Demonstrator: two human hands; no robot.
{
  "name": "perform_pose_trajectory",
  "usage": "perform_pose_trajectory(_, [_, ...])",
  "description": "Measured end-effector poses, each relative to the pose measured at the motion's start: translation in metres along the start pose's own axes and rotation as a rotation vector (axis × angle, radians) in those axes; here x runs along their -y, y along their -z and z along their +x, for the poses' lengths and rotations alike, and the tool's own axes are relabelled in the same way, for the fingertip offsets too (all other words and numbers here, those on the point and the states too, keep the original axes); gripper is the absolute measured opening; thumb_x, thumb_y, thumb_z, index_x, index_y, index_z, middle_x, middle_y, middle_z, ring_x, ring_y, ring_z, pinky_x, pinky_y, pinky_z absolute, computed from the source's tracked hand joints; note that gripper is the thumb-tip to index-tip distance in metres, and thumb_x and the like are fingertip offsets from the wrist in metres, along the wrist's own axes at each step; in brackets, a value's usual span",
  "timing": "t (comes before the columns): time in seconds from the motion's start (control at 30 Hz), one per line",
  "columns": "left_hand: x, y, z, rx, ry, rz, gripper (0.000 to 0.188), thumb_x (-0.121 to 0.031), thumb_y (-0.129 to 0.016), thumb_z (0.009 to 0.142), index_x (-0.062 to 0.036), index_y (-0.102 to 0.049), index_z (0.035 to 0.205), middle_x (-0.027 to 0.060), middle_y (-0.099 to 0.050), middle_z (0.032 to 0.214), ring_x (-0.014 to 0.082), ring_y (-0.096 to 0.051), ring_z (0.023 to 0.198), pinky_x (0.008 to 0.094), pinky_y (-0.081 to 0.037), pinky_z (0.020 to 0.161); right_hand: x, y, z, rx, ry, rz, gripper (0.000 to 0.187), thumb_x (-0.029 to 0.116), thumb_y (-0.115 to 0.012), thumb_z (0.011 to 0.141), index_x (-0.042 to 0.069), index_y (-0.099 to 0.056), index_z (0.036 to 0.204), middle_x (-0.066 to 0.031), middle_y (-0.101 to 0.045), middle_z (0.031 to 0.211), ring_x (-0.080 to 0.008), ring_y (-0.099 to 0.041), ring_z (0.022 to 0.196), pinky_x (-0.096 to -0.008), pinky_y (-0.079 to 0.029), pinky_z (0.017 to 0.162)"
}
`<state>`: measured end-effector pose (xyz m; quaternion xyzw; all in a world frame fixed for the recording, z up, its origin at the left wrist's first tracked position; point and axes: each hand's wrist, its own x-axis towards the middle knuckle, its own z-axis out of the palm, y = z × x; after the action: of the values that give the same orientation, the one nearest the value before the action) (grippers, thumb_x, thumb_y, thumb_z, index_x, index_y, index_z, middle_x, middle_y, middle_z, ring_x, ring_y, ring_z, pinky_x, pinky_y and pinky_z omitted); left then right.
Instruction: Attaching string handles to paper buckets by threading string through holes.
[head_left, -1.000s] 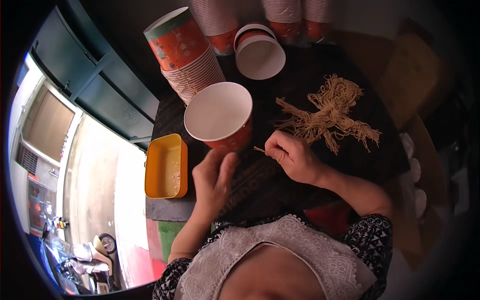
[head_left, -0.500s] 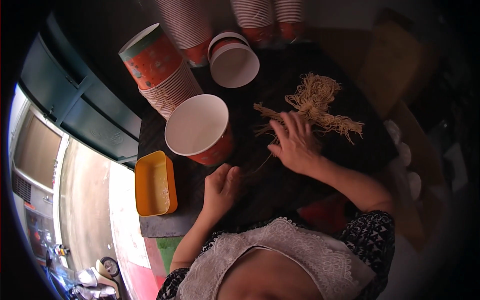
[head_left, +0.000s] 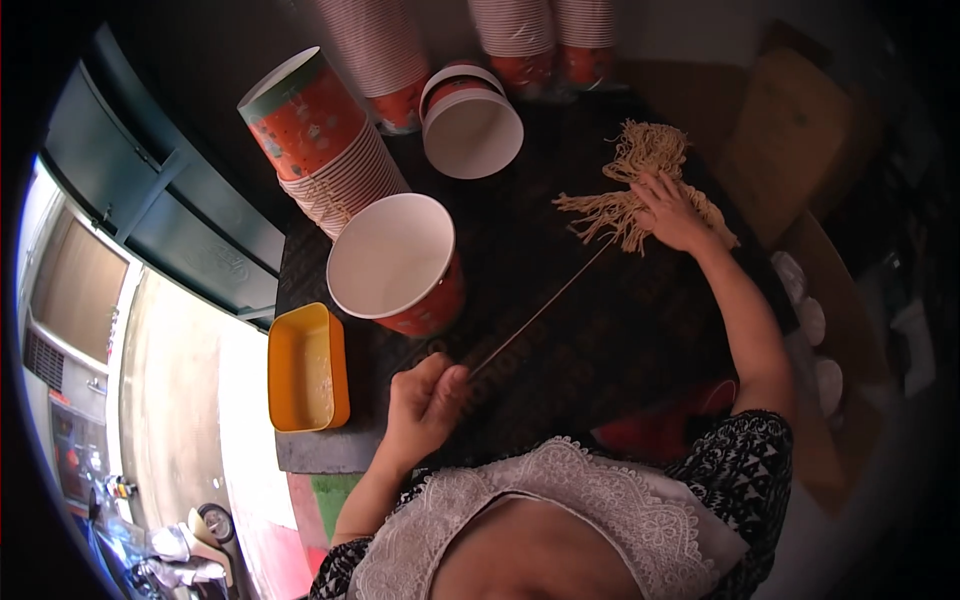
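Note:
Closed in a pinch near the front edge, my left hand [head_left: 425,408] holds one end of a thin tan string [head_left: 545,304]. The string runs taut and slanting over the dark table to a bundle of similar strings [head_left: 648,148] at the right. My right hand [head_left: 672,212] lies over that bundle, fingers stretched out on it and covering part of the strands. Beyond my left hand stands a large paper tub [head_left: 445,300], orange outside and white inside, its mouth facing up.
A yellow plastic box [head_left: 341,385] sits at the table's left edge. Behind the tub leans a stack of orange tubs [head_left: 345,175]; tilted tubs [head_left: 472,135] lie beside it. Tall wrapped stacks [head_left: 375,55] line the back. A green metal door [head_left: 190,205] is at left.
My right hand has moved right and away from me, pushing the bundle that way. The string is now drawn taut between the hands. My left hand has shifted slightly toward me.

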<state>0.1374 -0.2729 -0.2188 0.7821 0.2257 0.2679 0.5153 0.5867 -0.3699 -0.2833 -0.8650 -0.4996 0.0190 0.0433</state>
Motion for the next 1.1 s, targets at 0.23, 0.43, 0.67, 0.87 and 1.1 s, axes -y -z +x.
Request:
perform_pose_trajectory(0.23, [-0.025, 0.006, 0.007, -0.010, -0.049, 0.023, 0.033, -0.017, -0.054, 0.096, -0.0035, -0.043, 0.068, -0.0007, -0.045, 0.054, 0.0075, -0.040, 0.051, 0.0243, -0.032, 0.046, 0.045, 0.064, 0.004, 0.227, -0.230, -0.496, 0.043, 0.024, -0.053, 0.090, 0.009, -0.054, 0.130, -0.0153, -0.045, 0.139, -0.0285, -0.046, 0.124, -0.0454, -0.031, 0.107])
perform_pose_trajectory(0.43, [-0.023, -0.005, 0.012, -0.094, -0.185, 0.244, 0.025, -0.010, -0.058, 0.093, -0.0014, -0.048, 0.071, 0.0094, -0.047, 0.054, 0.0166, -0.043, 0.046, 0.0301, -0.037, 0.046, 0.213, 0.077, -0.087, -0.072, 0.643, 1.068, 0.022, 0.017, -0.050, 0.097, 0.002, -0.058, 0.111, -0.0055, -0.064, 0.101, -0.0128, -0.060, 0.094, -0.0278, -0.048, 0.082])
perform_pose_trajectory(0.67, [-0.013, -0.006, 0.006, -0.171, -0.210, 0.246, 0.024, -0.010, -0.060, 0.091, -0.0008, -0.050, 0.071, 0.0106, -0.049, 0.054, 0.0169, -0.043, 0.045, 0.0309, -0.037, 0.045, 0.249, 0.046, -0.131, 0.105, 0.543, 1.360, 0.022, 0.019, -0.057, 0.095, 0.002, -0.057, 0.082, 0.0017, -0.051, 0.063, -0.0033, -0.045, 0.060, -0.0236, -0.038, 0.051])
perform_pose_trajectory(0.87, [0.000, -0.001, 0.005, -0.121, 0.109, -0.067, 0.029, -0.015, -0.059, 0.094, 0.0000, -0.051, 0.071, -0.0002, -0.044, 0.057, 0.0056, -0.038, 0.055, 0.0262, -0.033, 0.047, 0.261, 0.033, -0.135, 0.077, 0.519, 1.358, 0.012, 0.010, -0.062, 0.091, 0.001, -0.059, 0.083, 0.0051, -0.051, 0.067, -0.0015, -0.043, 0.061, -0.0201, -0.036, 0.050])
perform_pose_trajectory(1.1, [-0.007, 0.006, 0.000, -0.075, 0.229, -0.224, 0.030, -0.019, -0.058, 0.095, -0.0028, -0.053, 0.071, -0.0050, -0.046, 0.059, 0.0025, -0.039, 0.056, 0.0214, -0.031, 0.047, 0.271, 0.034, -0.141, -0.024, 0.501, 1.247, 0.007, 0.006, -0.065, 0.087, 0.001, -0.062, 0.083, 0.0018, -0.056, 0.065, -0.0018, -0.047, 0.060, -0.0209, -0.039, 0.050])
